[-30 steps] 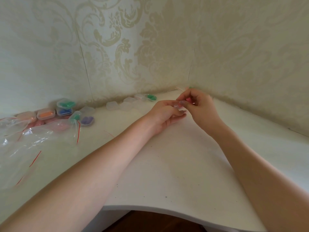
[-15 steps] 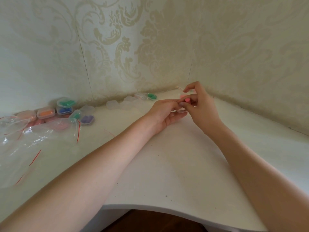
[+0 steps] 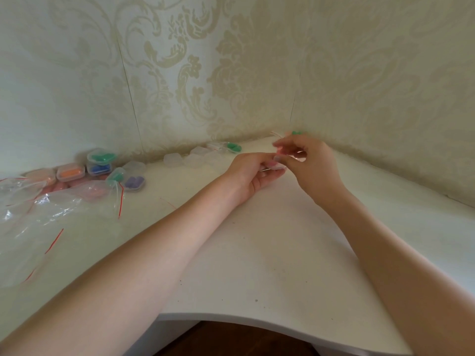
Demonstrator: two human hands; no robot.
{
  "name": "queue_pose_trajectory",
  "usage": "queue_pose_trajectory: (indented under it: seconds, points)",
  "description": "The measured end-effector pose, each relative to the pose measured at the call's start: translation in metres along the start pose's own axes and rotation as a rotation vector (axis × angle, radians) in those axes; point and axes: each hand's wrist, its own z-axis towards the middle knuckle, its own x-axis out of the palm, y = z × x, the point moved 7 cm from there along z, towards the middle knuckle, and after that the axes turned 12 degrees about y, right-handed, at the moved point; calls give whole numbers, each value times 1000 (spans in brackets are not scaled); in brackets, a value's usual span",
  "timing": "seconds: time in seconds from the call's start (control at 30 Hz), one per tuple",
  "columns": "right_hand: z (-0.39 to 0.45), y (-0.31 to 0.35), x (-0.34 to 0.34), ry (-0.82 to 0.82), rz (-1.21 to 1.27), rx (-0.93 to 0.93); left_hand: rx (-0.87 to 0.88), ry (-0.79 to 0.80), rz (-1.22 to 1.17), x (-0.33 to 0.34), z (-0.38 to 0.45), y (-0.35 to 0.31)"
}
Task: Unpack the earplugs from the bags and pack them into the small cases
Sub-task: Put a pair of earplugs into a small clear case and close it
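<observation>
My left hand (image 3: 253,172) lies low on the white desk (image 3: 257,253) near the corner and pinches a small clear bag (image 3: 276,165) at its fingertips. My right hand (image 3: 314,165) hovers just right of it, blurred, with finger and thumb pinching a pink earplug (image 3: 279,150) above the bag's mouth. A green earplug (image 3: 297,133) shows behind the right hand's fingers. Several empty clear cases (image 3: 173,159) sit along the back wall. Filled cases stand at the left: green (image 3: 101,156), orange (image 3: 70,172), blue (image 3: 99,168), purple (image 3: 134,182).
Crumpled clear bags with red zip strips (image 3: 38,209) cover the desk's left side. A clear packet with green earplugs (image 3: 232,147) lies by the wall. Patterned walls close the corner behind my hands. The desk's curved front edge (image 3: 257,319) is near my elbows.
My right hand has lifted slightly up and to the right, drawing the pink earplug away from the bag. My left hand has stayed in place.
</observation>
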Motion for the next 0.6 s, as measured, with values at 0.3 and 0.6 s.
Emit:
queue_pose_trajectory:
  seconds: [0.3,0.6]
  points:
    - [3,-1,8,63,-73,-61,-2,-39,-72,0,-5,-2]
    - [-2,-5,-21,-236,48,100,-4,-50,-101,0,-6,-2]
